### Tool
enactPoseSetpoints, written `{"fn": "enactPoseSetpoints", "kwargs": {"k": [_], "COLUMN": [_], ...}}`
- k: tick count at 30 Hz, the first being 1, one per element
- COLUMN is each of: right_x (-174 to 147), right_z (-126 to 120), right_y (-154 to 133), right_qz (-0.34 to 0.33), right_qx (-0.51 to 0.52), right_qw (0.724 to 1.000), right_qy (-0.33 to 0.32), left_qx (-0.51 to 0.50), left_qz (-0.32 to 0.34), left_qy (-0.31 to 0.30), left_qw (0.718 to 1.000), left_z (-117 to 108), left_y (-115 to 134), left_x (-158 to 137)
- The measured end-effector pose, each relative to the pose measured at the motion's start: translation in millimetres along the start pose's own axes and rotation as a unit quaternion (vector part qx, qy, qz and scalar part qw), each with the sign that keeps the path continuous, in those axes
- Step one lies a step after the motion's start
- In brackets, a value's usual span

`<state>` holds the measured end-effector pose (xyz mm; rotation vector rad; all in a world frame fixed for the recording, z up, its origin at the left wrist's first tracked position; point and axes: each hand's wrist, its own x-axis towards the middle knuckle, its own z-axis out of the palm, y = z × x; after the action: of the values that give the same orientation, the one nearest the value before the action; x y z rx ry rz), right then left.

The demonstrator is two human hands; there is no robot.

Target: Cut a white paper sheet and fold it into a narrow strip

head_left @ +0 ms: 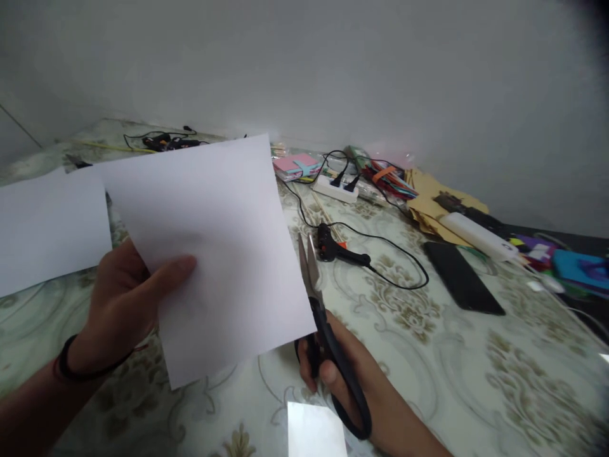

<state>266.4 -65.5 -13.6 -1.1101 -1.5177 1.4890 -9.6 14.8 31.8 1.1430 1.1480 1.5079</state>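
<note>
A sheet of white paper (214, 209) is raised over the table, pinched at its left edge by my left hand (130, 295). My thumb lies on the near face of the sheet and the other fingers are behind it, mostly hidden. My right hand (354, 355) grips a pair of black-handled scissors (326, 330) by the loops. Their blades point up and away from me, slightly apart, just beside the sheet's right edge. A small white paper piece (314, 430) lies on the patterned tablecloth (419, 381) below the scissors.
Another white sheet (52, 231) lies at the left. Beyond the scissors rests a black glue gun (340, 247) with a looping cord. A power strip (335, 189), a black phone (461, 276), a white power bank (478, 236) and brown paper (432, 197) are towards the back and right.
</note>
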Motion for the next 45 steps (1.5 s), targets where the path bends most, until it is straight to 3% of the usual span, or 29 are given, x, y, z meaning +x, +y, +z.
{"fn": "enactPoseSetpoints", "kwargs": {"k": [10, 19, 25, 32, 37, 45], "right_x": [-2, 0, 5, 5, 4, 1], "right_z": [1, 0, -8, -1, -2, 0], "right_y": [-1, -5, -4, -5, -5, -8], "right_qz": [-0.019, -0.001, 0.010, 0.000, -0.001, 0.003], "right_qx": [0.005, -0.028, -0.024, 0.002, 0.002, 0.001], "right_qw": [1.000, 1.000, 0.998, 1.000, 1.000, 1.000], "right_qy": [-0.005, 0.013, 0.062, 0.017, 0.025, 0.017], "left_qx": [0.020, 0.053, 0.033, 0.031, -0.006, 0.031], "left_qz": [-0.025, -0.010, -0.007, -0.030, -0.054, -0.062], "left_qy": [-0.058, -0.061, -0.043, -0.058, -0.050, -0.060], "left_qw": [0.998, 0.997, 0.998, 0.997, 0.997, 0.996], "left_z": [-1, -4, -5, -6, -2, 0], "left_y": [-5, -7, -6, -10, -7, -9], "left_x": [-4, -4, -1, -5, -5, -6]}}
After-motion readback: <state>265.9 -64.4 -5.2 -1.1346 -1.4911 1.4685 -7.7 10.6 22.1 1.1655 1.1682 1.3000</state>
